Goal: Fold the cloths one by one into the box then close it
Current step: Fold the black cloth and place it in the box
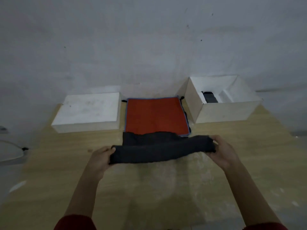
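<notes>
Head view. Centre of frame: a dark grey cloth (162, 151) is stretched into a long band just above the wooden table (149, 193). The left hand (101, 156) grasps its left end and the right hand (222, 150) pinches its right end, probably to keep the fold straight before the next fold. The cloth looks limp and matte, and its far flap overlaps the near edge of an orange cloth (156, 117) with blue trim that lies flat behind it. Upper right: the open white box (224, 112) already holds a folded dark cloth (210, 97). Upper left: a white slab (88, 110), presumably the lid, set aside for closing.
</notes>
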